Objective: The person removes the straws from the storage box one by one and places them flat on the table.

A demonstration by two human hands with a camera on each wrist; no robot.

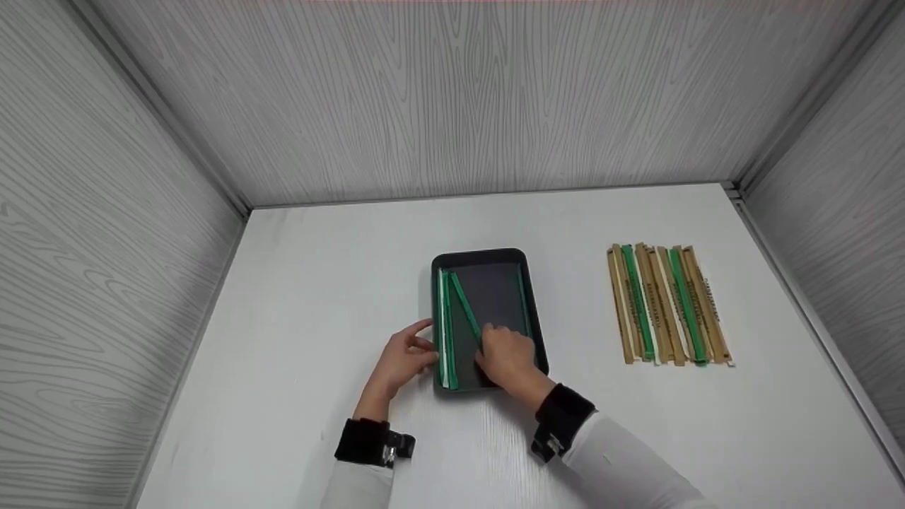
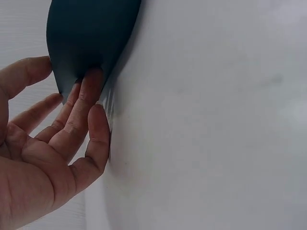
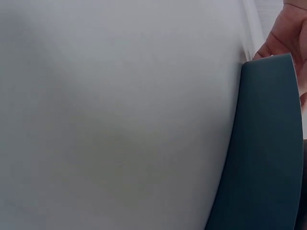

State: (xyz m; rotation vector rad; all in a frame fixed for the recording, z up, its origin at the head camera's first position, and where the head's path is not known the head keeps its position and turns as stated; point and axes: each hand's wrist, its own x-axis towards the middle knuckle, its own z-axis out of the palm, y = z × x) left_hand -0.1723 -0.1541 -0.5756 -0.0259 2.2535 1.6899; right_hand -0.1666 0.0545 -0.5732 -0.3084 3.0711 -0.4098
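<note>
A dark rectangular tray (image 1: 488,256) lies on the white table with a few long, narrow green paper-wrapped sticks in it. Two of them, one showing a white edge, lie along its left wall. My right hand (image 1: 508,353) is inside the tray and grips the lower end of a slanted green wrapped stick (image 1: 465,302), whose top end leans left. My left hand (image 1: 404,362) touches the outer left wall of the tray; in the left wrist view its loosely bent fingers rest against the tray's side (image 2: 91,33). The tray's wall (image 3: 266,143) fills the right of the right wrist view.
On the right of the table (image 1: 339,297) several brown and green wrapped sticks (image 1: 661,304) lie side by side in a row. Grey wood-patterned panels (image 1: 452,99) stand at the back and both sides.
</note>
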